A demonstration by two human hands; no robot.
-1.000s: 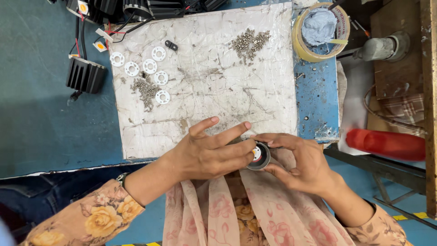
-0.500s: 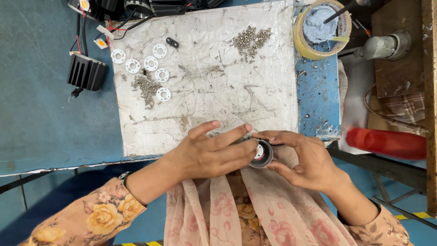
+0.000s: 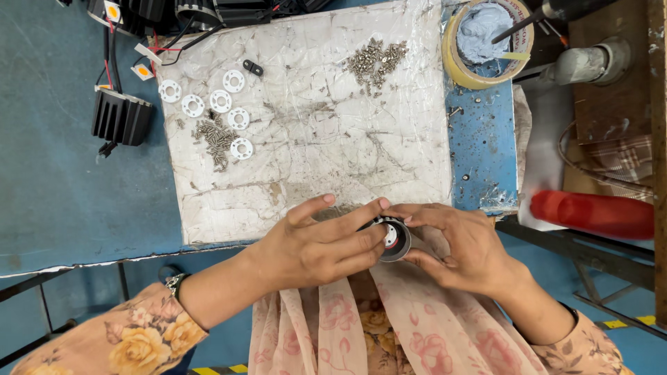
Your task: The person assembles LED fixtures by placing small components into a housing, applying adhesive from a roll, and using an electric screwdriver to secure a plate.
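Both my hands hold one small round black housing with a white and red inside, just in front of the near edge of the white work mat. My left hand wraps it from the left, fingertips pressed on its rim. My right hand cups it from the right and below. On the mat's left part lie several white round discs and a heap of small screws. Another screw heap lies at the mat's far right.
A black finned heat sink with wires sits left of the mat on the blue table. A tape roll holding grey paste stands at the far right corner. A red cylinder lies on the right. More black parts line the far edge.
Both hands stayed on the round housing at the mat's near edge, with only small shifts of the fingers. The view moved slightly.
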